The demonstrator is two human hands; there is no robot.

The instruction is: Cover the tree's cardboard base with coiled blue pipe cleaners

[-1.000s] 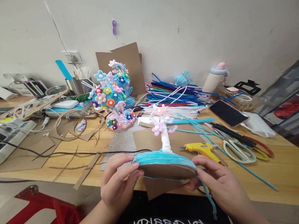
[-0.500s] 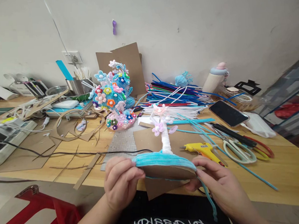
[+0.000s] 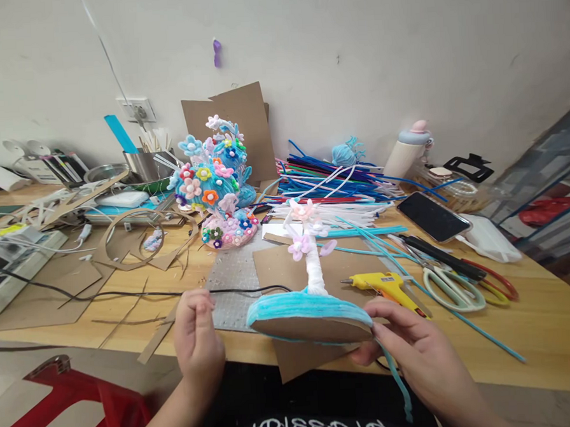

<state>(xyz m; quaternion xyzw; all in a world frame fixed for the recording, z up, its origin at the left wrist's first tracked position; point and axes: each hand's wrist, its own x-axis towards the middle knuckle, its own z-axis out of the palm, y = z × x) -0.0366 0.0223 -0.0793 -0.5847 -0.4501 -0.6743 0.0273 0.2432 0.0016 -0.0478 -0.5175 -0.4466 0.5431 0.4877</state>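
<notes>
A round cardboard base point(image 3: 310, 330) is covered on top with light blue pipe cleaner point(image 3: 304, 305), and a white wrapped stem point(image 3: 315, 269) with pale pink and lilac flowers stands up from it. My right hand point(image 3: 406, 334) grips the base's right edge between thumb and fingers, where a blue pipe cleaner tail point(image 3: 398, 383) hangs down. To the left of the base, apart from it, my left hand point(image 3: 199, 333) is raised with its fingers curled; whether anything small is inside is hidden.
A yellow glue gun point(image 3: 384, 288), scissors point(image 3: 454, 290) and a phone point(image 3: 433, 216) lie to the right. Behind are pipe cleaners point(image 3: 331, 179) and a flowered blue piece point(image 3: 211, 185). A power strip point(image 3: 25, 268) and cardboard scraps lie left; a red stool point(image 3: 84, 393) stands below.
My left hand has let go of the base's left edge and moved left, its fingers curling in. My right hand keeps its grip, and the base has hardly moved.
</notes>
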